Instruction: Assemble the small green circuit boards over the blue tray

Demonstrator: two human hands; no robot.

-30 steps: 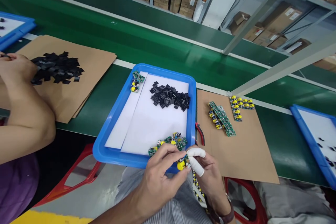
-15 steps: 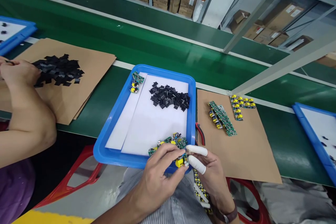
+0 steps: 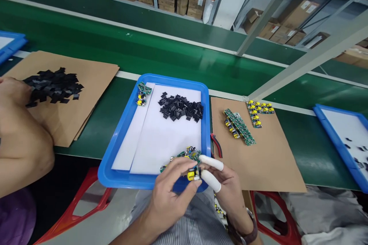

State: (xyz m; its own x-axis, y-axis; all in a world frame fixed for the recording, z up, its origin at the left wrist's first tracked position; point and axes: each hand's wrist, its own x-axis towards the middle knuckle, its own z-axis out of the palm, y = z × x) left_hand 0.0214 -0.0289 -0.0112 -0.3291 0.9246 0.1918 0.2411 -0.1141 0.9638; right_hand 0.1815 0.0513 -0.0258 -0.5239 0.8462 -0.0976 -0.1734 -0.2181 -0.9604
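Over the near right corner of the blue tray (image 3: pixel 207 130), my left hand (image 3: pixel 174 187) pinches a small circuit board (image 3: pixel 193 174) with a yellow component between thumb and fingers. My right hand (image 3: pixel 220 176), with white finger cots on thumb and forefinger, closes on the right edge of the same board. Whether a small piece sits between those fingertips is hidden. Just beyond my hands lies a cluster of circuit boards (image 3: pixel 189 153) on the tray's white liner. A pile of black pieces (image 3: pixel 181 107) is farther back, and a few boards (image 3: pixel 142 93) rest at the tray's far left corner.
Right of the tray, a cardboard sheet (image 3: pixel 267 160) bears board strips (image 3: pixel 239 126) and more yellow-topped boards (image 3: pixel 255 113). Red-handled pliers (image 3: pixel 216 145) lie at its left edge. On the left, a co-worker's arm (image 3: pixel 25 145) reaches over cardboard beside black sheets (image 3: pixel 56 84). Another tray (image 3: pixel 345 141) stands far right.
The view has shifted slightly. Both my hands stay at the circuit board, which is turned a little. The co-worker's hand at the left has moved partly out of view.
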